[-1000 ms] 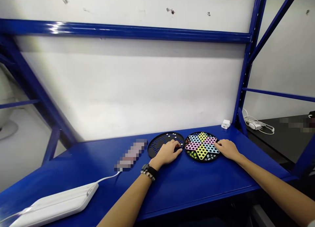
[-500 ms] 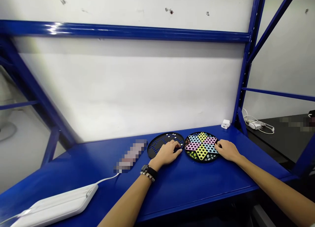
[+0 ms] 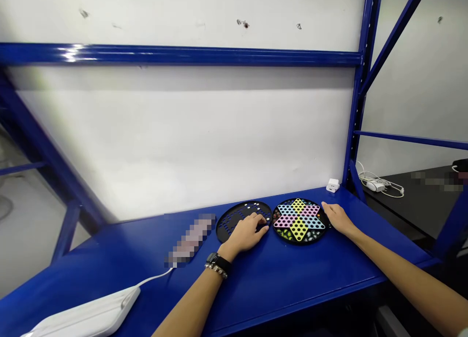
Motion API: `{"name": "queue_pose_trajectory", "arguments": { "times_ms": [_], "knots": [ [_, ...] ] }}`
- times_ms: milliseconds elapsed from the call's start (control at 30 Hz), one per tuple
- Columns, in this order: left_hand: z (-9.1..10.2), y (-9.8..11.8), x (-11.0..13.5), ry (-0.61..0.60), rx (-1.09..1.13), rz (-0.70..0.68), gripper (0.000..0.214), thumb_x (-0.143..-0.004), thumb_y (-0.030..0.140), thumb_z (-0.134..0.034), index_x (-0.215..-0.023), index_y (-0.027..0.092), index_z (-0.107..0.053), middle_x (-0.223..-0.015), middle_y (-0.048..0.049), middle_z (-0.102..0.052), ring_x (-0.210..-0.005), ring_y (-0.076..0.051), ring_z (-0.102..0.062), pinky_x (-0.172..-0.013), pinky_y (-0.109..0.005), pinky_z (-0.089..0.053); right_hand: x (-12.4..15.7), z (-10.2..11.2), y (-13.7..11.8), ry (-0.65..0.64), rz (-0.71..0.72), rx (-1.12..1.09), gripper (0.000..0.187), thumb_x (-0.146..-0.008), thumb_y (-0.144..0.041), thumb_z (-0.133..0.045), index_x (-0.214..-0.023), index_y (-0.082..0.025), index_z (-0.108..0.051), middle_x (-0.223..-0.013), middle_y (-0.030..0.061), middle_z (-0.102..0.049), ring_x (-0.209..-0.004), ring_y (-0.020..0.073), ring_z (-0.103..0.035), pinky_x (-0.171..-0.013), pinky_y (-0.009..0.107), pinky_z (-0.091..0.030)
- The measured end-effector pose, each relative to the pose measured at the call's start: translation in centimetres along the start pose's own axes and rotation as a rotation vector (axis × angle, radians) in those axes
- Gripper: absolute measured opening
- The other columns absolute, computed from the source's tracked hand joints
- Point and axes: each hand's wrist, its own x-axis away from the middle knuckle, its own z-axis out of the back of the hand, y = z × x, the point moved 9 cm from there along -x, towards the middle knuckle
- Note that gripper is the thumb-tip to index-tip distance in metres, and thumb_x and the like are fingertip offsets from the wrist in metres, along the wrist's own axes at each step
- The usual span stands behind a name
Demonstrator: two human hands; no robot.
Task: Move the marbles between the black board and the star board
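The round Chinese checkers board [image 3: 299, 220] lies flat on the blue table, with a multicoloured star of holes and coloured pieces in the compartments round it. At its right rim is my right hand [image 3: 338, 217], fingers curled and partly hidden; anything in them cannot be made out. To the left of this board sits a black round tray [image 3: 223, 233] with blue markings and several white pieces [image 3: 252, 205] in its upper part. My left hand [image 3: 247, 233] lies over the tray's front right part, fingers bent and thumb apart, with nothing visible in it.
A blurred-out flat object [image 3: 192, 239] lies left of the tray, with a white cable running to a white device [image 3: 87, 312]. A white charger [image 3: 332, 185] stands at the back right. Blue frame posts [image 3: 353, 108] rise beside the table [image 3: 278, 283]. Cables [image 3: 380, 186] lie on a black surface beyond.
My right hand has drawn slightly up and away from the star towards the board's right rim, uncovering an orange piece. My left hand stays over the tray. The view has shifted slightly.
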Motion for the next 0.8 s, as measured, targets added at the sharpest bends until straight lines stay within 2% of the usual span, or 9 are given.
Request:
{"name": "queue_pose_trajectory", "arguments": {
  "times_ms": [100,233,333,433,533,633,700,800],
  "knots": [
    [0.0,0.0,0.1,-0.012,0.012,0.005,0.029,-0.093,0.043,-0.046,-0.108,0.025,-0.063,-0.112,-0.0056,-0.065,-0.102,-0.023,-0.062,-0.089,-0.035,-0.049,-0.9,1.4,1.8,0.09,-0.121,-0.411,0.049,-0.093,-0.057,-0.037,-0.059,-0.024,-0.024,-0.051,-0.0064,-0.024,-0.045,0.0109,-0.027,-0.047,0.026,-0.023],
    [0.4,0.0,0.1,0.019,0.085,-0.007,0.026,-0.092,0.041,-0.047,-0.105,0.025,-0.063,-0.11,-0.0047,-0.066,-0.096,-0.021,-0.063,-0.087,-0.034,-0.05,-1.2,2.9,2.8,0.079,-0.243,-0.934,0.035,-0.091,-0.043,-0.036,-0.063,-0.024,-0.025,-0.053,-0.0078,-0.026,-0.04,0.0087,-0.018,-0.041,0.024,-0.021],
    [2.0,1.0,-0.1,0.153,0.193,-0.026,0.022,-0.092,0.038,-0.047,-0.101,0.024,-0.062,-0.105,-0.0033,-0.067,-0.091,-0.019,-0.063,-0.083,-0.032,-0.051,-0.9,3.2,3.3,0.049,-0.358,-1.089,0.023,-0.086,-0.03,-0.035,-0.064,-0.025,-0.029,-0.051,-0.0079,-0.025,-0.037,0.0093,-0.014,-0.037,0.025,-0.018],
    [3.2,5.2,-1.0,0.248,0.212,-0.131,0.021,-0.093,0.035,-0.045,-0.099,0.024,-0.062,-0.105,-0.0027,-0.066,-0.092,-0.018,-0.062,-0.085,-0.031,-0.05,-0.6,2.6,3.4,0.036,-0.441,-1.106,0.02,-0.084,-0.027,-0.036,-0.065,-0.024,-0.034,-0.049,-0.0087,-0.023,-0.036,0.0089,-0.013,-0.036,0.024,-0.016],
    [2.2,12.3,-2.7,0.19,0.112,-0.32,0.025,-0.094,0.037,-0.045,-0.108,0.024,-0.062,-0.111,-0.0046,-0.065,-0.102,-0.021,-0.062,-0.094,-0.034,-0.048,-0.7,1.9,3.3,0.019,-0.457,-1.063,0.024,-0.089,-0.031,-0.032,-0.066,-0.024,-0.037,-0.048,-0.0095,-0.024,-0.036,0.0084,-0.013,-0.036,0.022,-0.015],
    [-0.5,18.9,-4.6,0.08,-0.079,-0.477,0.037,-0.09,0.046,-0.052,-0.116,0.021,-0.062,-0.117,-0.0112,-0.064,-0.107,-0.028,-0.061,-0.095,-0.041,-0.048,-1.1,2.2,3.6,0.025,-0.391,-0.814,0.029,-0.091,-0.036,-0.031,-0.065,-0.024,-0.034,-0.048,-0.0098,-0.023,-0.037,0.009,-0.014,-0.038,0.022,-0.016],
    [-2.3,21.0,-6.1,0.008,-0.172,-0.469,0.034,-0.09,0.044,-0.054,-0.111,0.019,-0.064,-0.114,-0.0146,-0.066,-0.106,-0.03,-0.063,-0.091,-0.043,-0.05,-1.5,3.3,3.4,0.038,-0.263,-0.486,0.035,-0.091,-0.042,-0.036,-0.061,-0.024,-0.033,-0.048,-0.0081,-0.026,-0.041,0.01,-0.023,-0.042,0.023,-0.021],
    [-3.7,21.8,-7.5,-0.051,-0.181,-0.422,0.026,-0.091,0.035,-0.051,-0.108,0.02,-0.065,-0.108,-0.0141,-0.07,-0.101,-0.029,-0.067,-0.085,-0.041,-0.053,-1.7,3.4,1.9,-0.074,-0.023,0.003,0.041,-0.089,-0.043,-0.042,-0.054,-0.022,-0.033,-0.051,-0.0036,-0.038,-0.052,0.0128,-0.037,-0.05,0.025,-0.026]
  ]
}}
